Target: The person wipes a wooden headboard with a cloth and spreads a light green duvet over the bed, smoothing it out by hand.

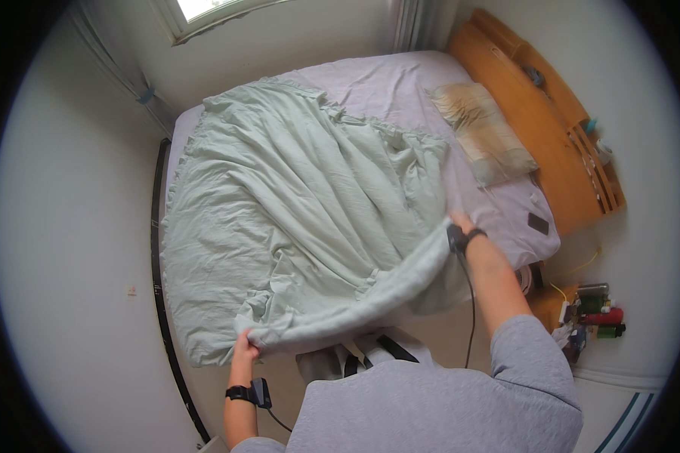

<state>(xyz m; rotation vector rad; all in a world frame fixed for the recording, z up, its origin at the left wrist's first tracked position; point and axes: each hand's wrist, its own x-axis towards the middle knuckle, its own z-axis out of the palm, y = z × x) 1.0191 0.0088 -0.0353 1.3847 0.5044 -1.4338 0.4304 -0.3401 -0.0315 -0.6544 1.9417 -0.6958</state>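
Observation:
A pale green quilt with ruffled edges (294,187) lies wrinkled across a bed with a lavender fitted sheet (368,85). My left hand (246,346) grips its near edge at the lower left. At the right, my right hand (460,222) holds another part of that edge, its fingers partly hidden by the wrist device. Between the hands the edge is lifted and sags in a curve. Both wrists wear black straps with cabled devices.
A beige pillow (496,136) lies near the wooden headboard (521,124). A dark phone (538,223) rests on the sheet's right corner. Several bottles (600,318) stand on a bedside surface at the right. A black strip (157,272) runs along the left wall.

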